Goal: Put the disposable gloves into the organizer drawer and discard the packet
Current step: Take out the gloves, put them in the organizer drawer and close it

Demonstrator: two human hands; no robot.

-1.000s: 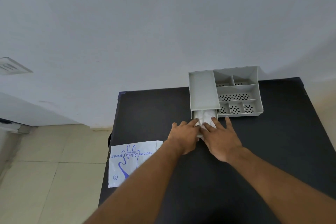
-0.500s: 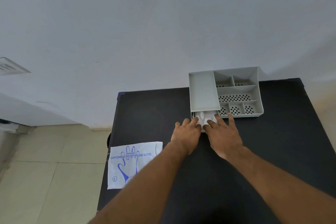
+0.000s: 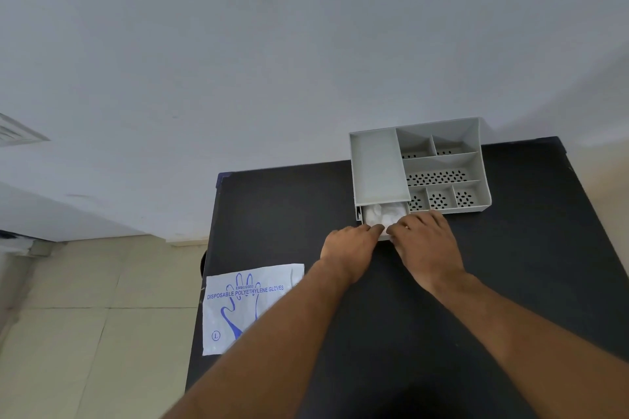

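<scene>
A grey organizer [image 3: 377, 167] with several compartments stands at the far side of the black table [image 3: 279, 214]. Its drawer [image 3: 361, 216] sticks out a little at the front left, and crumpled white gloves [image 3: 383, 214] lie inside it. My left hand [image 3: 350, 250] and my right hand [image 3: 423, 243] rest side by side against the drawer's front, fingertips on its edge and on the gloves. The front wall of the drawer is hidden by my fingers. The flat white packet [image 3: 245, 306] with blue print lies on the table's left edge, partly under my left forearm.
The organizer sits against the pale wall. Beige floor tiles [image 3: 85, 316] show left of the table. The packet overhangs the left table edge.
The drawer has slid further into the organizer, with less of the gloves showing. Both hands have moved forward with it.
</scene>
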